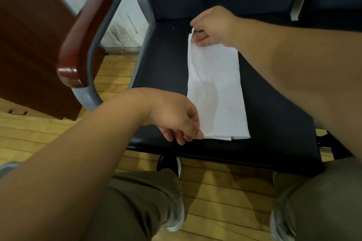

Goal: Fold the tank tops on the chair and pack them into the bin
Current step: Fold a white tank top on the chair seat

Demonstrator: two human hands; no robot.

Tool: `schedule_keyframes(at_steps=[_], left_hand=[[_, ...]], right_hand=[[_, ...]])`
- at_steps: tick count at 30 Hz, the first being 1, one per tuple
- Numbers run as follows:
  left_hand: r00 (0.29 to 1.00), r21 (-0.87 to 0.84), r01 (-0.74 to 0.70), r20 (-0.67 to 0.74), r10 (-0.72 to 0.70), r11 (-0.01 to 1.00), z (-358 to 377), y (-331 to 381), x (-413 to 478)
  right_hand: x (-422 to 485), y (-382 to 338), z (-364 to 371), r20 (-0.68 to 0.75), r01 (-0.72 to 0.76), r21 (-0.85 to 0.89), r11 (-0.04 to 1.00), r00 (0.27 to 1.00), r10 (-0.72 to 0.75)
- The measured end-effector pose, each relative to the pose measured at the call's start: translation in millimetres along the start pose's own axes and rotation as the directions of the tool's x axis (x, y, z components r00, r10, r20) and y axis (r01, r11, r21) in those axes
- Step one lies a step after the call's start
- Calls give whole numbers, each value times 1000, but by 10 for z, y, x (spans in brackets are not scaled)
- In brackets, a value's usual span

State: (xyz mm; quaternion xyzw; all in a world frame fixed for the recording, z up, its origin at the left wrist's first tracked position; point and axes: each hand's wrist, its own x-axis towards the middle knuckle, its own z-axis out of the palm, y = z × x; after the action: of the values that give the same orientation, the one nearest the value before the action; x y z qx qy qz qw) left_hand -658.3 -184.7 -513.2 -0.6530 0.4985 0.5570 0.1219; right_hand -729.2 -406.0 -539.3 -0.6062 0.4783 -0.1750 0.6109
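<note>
Tank top [215, 92] strip on chair seat [162, 68]; left hand [176, 117] pinches front corner, right hand [211, 25] pinches back corner. Risk: corner-only hold, layers slip, fold skews.

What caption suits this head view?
The left hand and right hand pinch the near and far corners of a white fabric tank top folded lengthwise on the dark padded chair seat.

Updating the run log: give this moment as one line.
tank top: folded white strip on chair seat | left hand: pinches near-left corner | right hand: pinches far-left corner
</note>
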Motion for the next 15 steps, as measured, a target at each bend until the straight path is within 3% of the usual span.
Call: schedule_keyframes(at_steps=[6,15], left_hand=[[990,-53,124,67,-120,991,-43,-33,43],[978,-35,173,-113,-176,984,12,-68,18]], right_hand=[[-127,39,7,17,43,-138,990,999,-41],[-813,-40,-226,24,84,-410,908,996,-81]])
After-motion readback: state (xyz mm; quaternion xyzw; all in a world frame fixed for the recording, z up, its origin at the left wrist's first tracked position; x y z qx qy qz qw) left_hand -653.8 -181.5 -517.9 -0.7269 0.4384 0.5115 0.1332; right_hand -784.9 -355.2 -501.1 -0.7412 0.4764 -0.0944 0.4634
